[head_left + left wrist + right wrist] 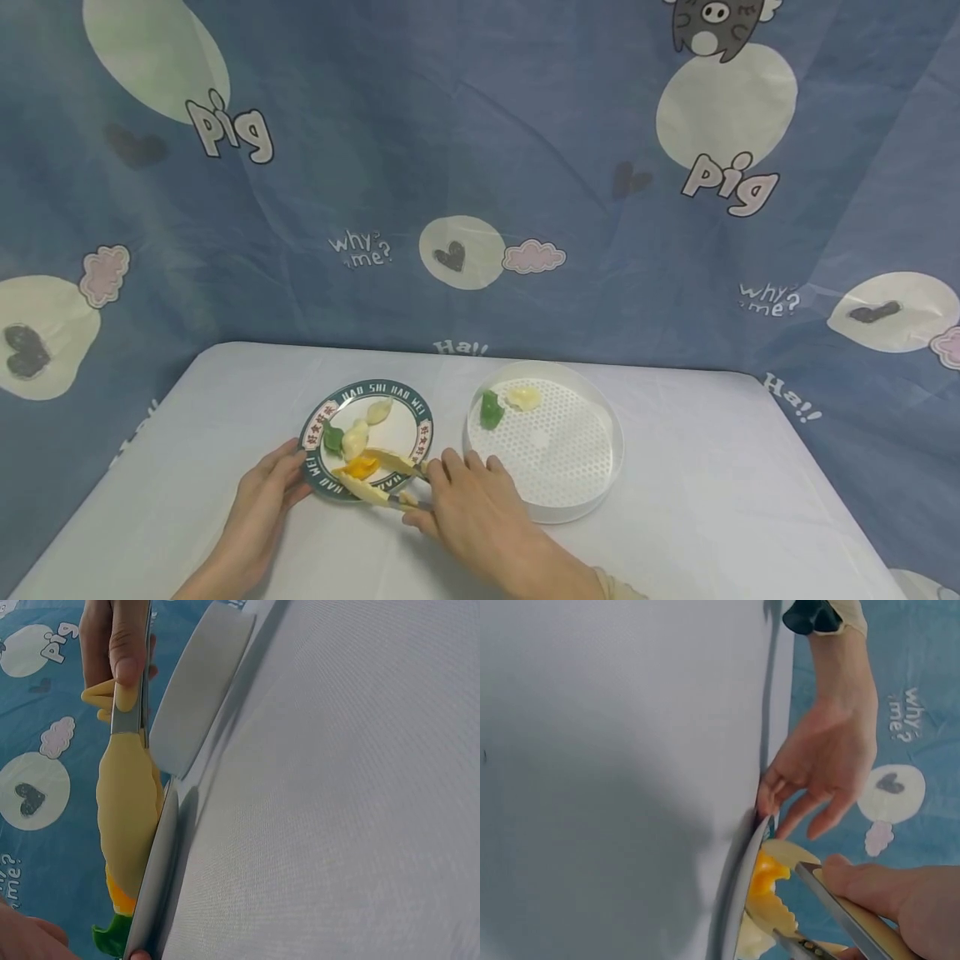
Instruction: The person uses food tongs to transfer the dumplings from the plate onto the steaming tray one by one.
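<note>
My left hand (258,504) pinches the left rim of a green-edged plate (396,432) that stands on the table. My right hand (483,517) grips a pair of tongs (363,490) with broad cream-coloured tips. Those tips reach over the plate's near side, one on each side of an orange dumpling-like piece (766,874); whether they squeeze it I cannot tell. Also on the plate are a green piece (333,438) and two cream dumpling-like pieces, one in the middle (355,439) and one farther back (379,411).
Right of the plate stands a round white tray (558,467) with a perforated base and raised wall. Inside it, at the back left, lie a green piece (491,410) and a pale yellow piece (523,397). A blue printed cloth (525,317) hangs behind the white table (705,483).
</note>
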A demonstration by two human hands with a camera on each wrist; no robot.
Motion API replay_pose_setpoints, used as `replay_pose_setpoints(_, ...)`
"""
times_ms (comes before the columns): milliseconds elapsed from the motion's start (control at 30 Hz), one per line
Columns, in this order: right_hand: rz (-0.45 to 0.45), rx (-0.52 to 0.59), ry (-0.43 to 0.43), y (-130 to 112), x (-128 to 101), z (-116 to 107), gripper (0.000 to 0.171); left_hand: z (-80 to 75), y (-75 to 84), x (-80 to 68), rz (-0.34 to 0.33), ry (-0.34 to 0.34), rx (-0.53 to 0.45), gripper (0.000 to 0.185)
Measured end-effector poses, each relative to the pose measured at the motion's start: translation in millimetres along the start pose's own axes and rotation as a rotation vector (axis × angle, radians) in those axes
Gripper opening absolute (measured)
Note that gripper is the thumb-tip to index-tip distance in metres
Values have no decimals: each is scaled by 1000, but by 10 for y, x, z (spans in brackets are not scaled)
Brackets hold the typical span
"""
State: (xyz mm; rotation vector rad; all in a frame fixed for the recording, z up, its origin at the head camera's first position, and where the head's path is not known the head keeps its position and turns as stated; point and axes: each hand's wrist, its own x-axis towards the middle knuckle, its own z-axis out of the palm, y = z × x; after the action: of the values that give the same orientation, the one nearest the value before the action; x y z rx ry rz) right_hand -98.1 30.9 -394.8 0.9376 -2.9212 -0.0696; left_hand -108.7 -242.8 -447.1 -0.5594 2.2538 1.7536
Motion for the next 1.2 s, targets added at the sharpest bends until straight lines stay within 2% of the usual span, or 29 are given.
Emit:
replay_pose_setpoints(633,-1,4,-16,12,3,15,51,-13,2,4,-11,-9,12,77)
replay_pose_setpoints(867,36,-9,22,91,-44,-18,51,-10,2,-5,-7,-17,17,78)
replay_pose_setpoints(1200,88,35,14,248,-117,-97,52,-7,7,-20,-3,-14,1,76)
